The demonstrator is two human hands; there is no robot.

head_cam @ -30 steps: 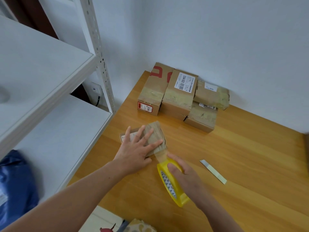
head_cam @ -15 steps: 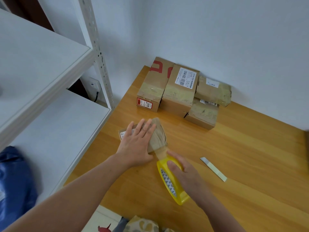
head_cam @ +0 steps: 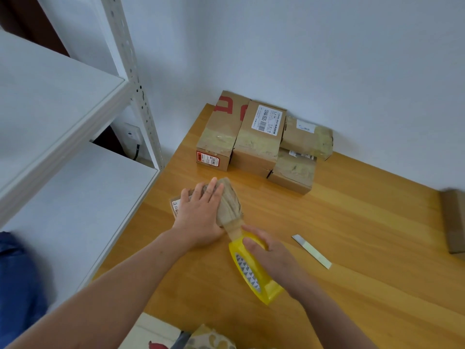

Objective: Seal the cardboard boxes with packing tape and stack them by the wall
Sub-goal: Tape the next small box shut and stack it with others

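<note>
Small box [head_cam: 230,207]. Lay on the tabletop [head_cam: 364,222] just short of the stacked boxes [head_cam: 259,142] with their barcode labels, pinned under the flat left hand [head_cam: 198,217]. Tape roll [head_cam: 249,273]: clasped by the curled right hand [head_cam: 274,260], farther from that stack.
</note>
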